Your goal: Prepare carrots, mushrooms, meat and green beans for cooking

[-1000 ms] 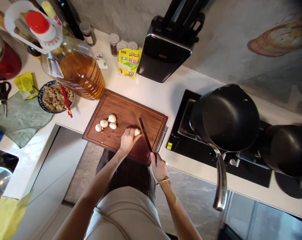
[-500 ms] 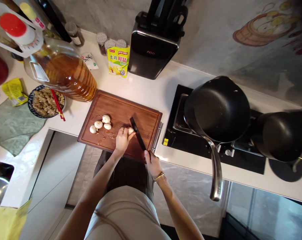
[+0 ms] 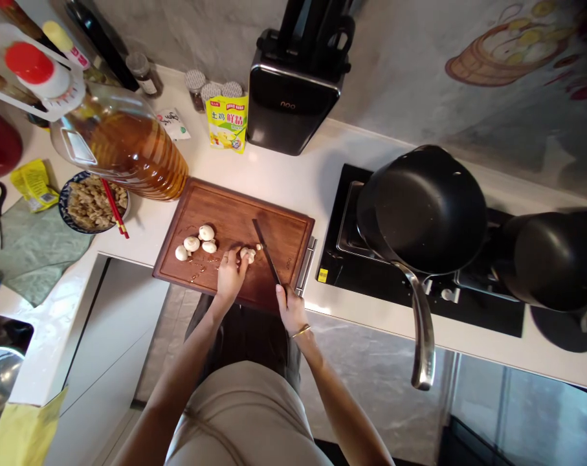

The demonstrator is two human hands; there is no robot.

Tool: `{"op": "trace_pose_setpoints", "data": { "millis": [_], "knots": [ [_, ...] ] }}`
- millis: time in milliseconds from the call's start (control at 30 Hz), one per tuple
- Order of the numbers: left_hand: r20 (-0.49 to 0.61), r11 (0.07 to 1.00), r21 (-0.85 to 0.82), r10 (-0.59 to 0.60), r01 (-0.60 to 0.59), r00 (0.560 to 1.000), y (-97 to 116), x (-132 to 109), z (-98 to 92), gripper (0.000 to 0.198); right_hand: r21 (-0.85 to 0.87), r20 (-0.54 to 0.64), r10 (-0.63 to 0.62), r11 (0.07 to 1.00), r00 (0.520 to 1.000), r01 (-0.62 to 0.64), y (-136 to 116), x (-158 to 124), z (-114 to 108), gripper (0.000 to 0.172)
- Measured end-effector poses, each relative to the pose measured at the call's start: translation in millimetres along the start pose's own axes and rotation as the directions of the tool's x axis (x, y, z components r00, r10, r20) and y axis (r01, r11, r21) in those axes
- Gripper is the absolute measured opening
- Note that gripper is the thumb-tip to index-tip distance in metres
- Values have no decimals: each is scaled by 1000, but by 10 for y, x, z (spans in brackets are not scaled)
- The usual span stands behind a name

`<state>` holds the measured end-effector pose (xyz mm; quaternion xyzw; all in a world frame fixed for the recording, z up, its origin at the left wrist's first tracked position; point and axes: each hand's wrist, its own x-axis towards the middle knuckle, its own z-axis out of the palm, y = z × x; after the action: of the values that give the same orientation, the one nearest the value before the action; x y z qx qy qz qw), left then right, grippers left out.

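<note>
A wooden cutting board point(image 3: 225, 202) lies on the counter in front of me. The fingertips of my left hand point(image 3: 231, 277) close against the left side of a partly cut white mushroom point(image 3: 249, 254). My right hand point(image 3: 291, 310) is wrapped around the handle of a dark-bladed knife point(image 3: 266, 252), its blade pointing up and to the left, just right of the mushroom. A small mushroom piece point(image 3: 259, 246) lies beside the blade. Several whole mushrooms point(image 3: 191, 243) sit grouped on the board's left half, with wet drops near them.
Behind the board stand a big oil jug point(image 3: 128, 139), a yellow seasoning packet point(image 3: 227, 123) and a black knife block point(image 3: 293, 107). A bowl of meat point(image 3: 92, 204) with red chopsticks is at left. On the stove at right are a deep black pan point(image 3: 422, 213) and another pot point(image 3: 555, 259).
My left hand has drawn back slightly left, showing more of the cut mushroom. The blade has turned edge-down and shifted a little, and a small piece now lies beside it.
</note>
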<state>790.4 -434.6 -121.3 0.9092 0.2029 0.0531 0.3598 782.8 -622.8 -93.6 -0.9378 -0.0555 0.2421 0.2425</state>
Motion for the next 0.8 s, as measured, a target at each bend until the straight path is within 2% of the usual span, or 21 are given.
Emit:
{"op": "trace_pose_setpoints", "data": {
  "millis": [200,400,533,633,733,800],
  "knots": [
    [-93,996,91,-18,26,996,-166,13,-352,28,-33,-54,-78,997,995,77,49,-19,-303,57],
    [-191,952,306,38,23,981,-399,100,-598,30,53,-96,-58,997,994,64,184,-19,-290,57],
    [-150,888,456,18,53,989,-480,195,-592,40,71,-77,-36,997,996,42,197,-55,-203,59],
    [-127,862,504,5,60,992,-466,216,-538,39,74,-42,-22,997,999,25,154,-72,-174,58],
    [-83,890,455,19,21,996,-416,204,-485,38,84,-6,-21,996,1000,22,117,-60,-185,57],
    [-28,938,346,27,-16,999,-367,211,-445,36,82,17,-34,996,999,32,111,-42,-206,57]
  ]
}}
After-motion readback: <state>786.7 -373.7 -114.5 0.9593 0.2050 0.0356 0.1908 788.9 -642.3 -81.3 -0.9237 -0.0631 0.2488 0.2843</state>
